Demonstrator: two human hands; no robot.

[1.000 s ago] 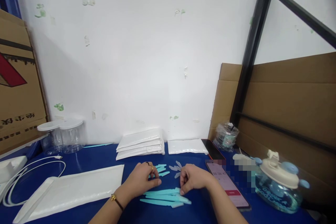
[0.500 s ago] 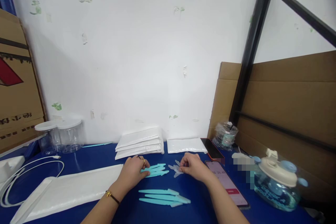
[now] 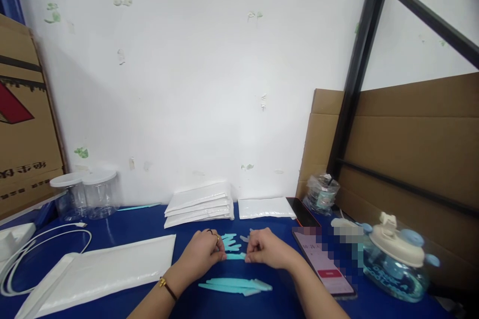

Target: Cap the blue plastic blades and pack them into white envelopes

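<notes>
My left hand (image 3: 204,251) and my right hand (image 3: 267,248) face each other above the blue table, fingertips pinched. Between them stretches a slim teal stick (image 3: 235,256), like an eyebrow razor, gripped at its two ends; those ends are hidden by my fingers. Just behind it lies a small pile of similar teal sticks (image 3: 231,241). Small translucent pieces (image 3: 245,238), like blade caps, show beside my right fingers, mostly covered by them. Nearer to me, two long teal sticks (image 3: 232,285) with paler right ends lie side by side.
White padded packets (image 3: 200,204) are stacked by the wall, with a single packet (image 3: 265,207) beside them. A large white envelope (image 3: 108,264) and cable (image 3: 48,229) lie left. To the right are a lit phone (image 3: 329,264), a dark phone (image 3: 301,212) and a water bottle (image 3: 396,259).
Both hands have come closer together, my left moving right, and a teal stick now spans them. The near group shows two sticks instead of three.
</notes>
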